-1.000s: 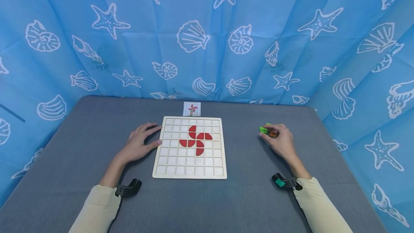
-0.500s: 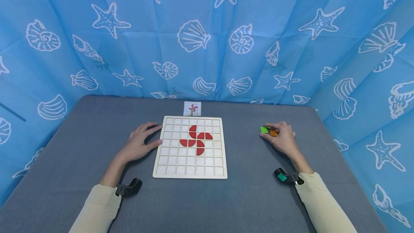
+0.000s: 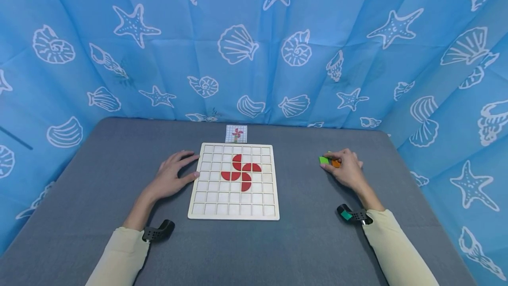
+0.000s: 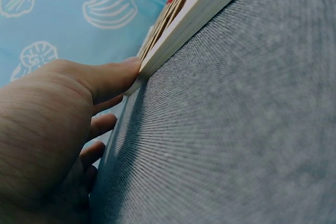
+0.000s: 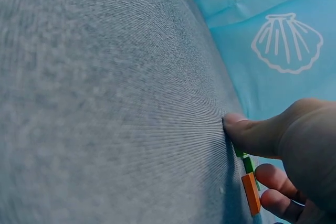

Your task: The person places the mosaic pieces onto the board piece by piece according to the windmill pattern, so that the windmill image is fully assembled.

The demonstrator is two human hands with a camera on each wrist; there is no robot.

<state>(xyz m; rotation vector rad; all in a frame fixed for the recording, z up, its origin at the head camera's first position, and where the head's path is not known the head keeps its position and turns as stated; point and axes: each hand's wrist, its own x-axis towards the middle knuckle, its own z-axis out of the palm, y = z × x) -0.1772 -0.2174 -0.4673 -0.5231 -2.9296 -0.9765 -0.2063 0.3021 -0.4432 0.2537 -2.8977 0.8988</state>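
A white gridded board (image 3: pixel 234 209) lies on the table, with several red quarter-round tiles (image 3: pixel 246 186) arranged like a pinwheel in its cells. My left hand (image 3: pixel 169 179) rests at the board's left edge, its thumb and forefinger touching the rim, as the left wrist view confirms with the thumb (image 4: pixel 113 78) against the board's side (image 4: pixel 181 38). Right of the board, my right hand (image 3: pixel 349 171) pinches a green tile (image 3: pixel 324 160) between thumb and forefinger, low over the table. An orange tile (image 5: pixel 251 193) and another green piece lie under the fingers, partly hidden.
Behind the board lies a small card (image 3: pixel 236 134) printed with a grid, a red pinwheel and a stem. A grey cloth covers the table (image 3: pixel 254 250). A blue shell-patterned curtain (image 3: pixel 254 69) closes off the back and sides.
My right hand has shifted slightly, and its fingers have closed around the green tile, baring more of the orange tile. The left hand and the board hold still.
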